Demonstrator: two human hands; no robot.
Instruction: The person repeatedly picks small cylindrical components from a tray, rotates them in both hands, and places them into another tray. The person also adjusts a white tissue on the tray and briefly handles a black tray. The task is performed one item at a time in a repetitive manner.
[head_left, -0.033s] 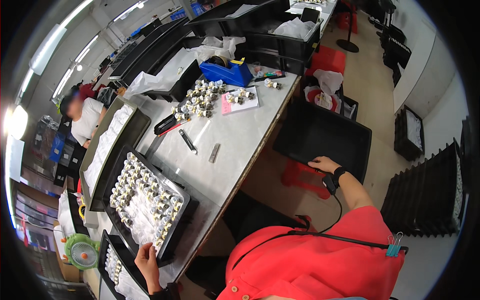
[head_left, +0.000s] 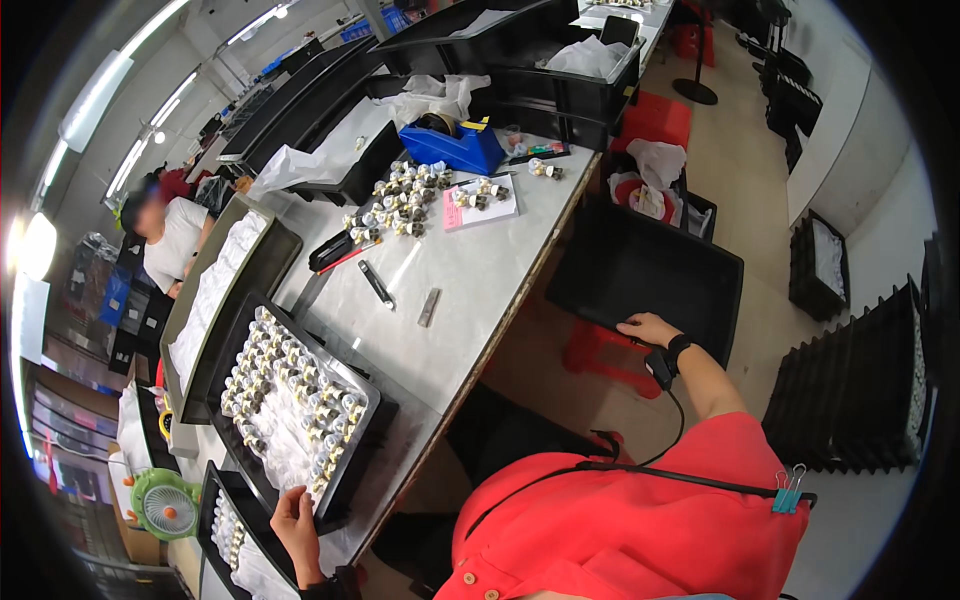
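Observation:
My left hand (head_left: 294, 522) is at the near corner of a black tray (head_left: 373, 418), its fingers drawn together beside the white liner (head_left: 290, 440). Whatever they pinch, if anything, is hidden. In the tray stand rows of small bulb-like parts (head_left: 265, 350) with clear tops and pale yellow and metal bases. Over on the right, my right hand (head_left: 650, 328) grips the near rim of a black bin (head_left: 650, 265), which sits above a red stool (head_left: 610, 362). A black band is round the right wrist.
Loose bulb-like parts (head_left: 405, 195) lie on the grey table (head_left: 460, 290) by a blue tape dispenser (head_left: 455, 148). A dark pen-shaped tool (head_left: 376, 284) and a small metal strip (head_left: 429, 307) lie nearer. A green fan (head_left: 165, 503) stands left; stacked black crates (head_left: 850, 385) stand right. Someone sits beyond the table.

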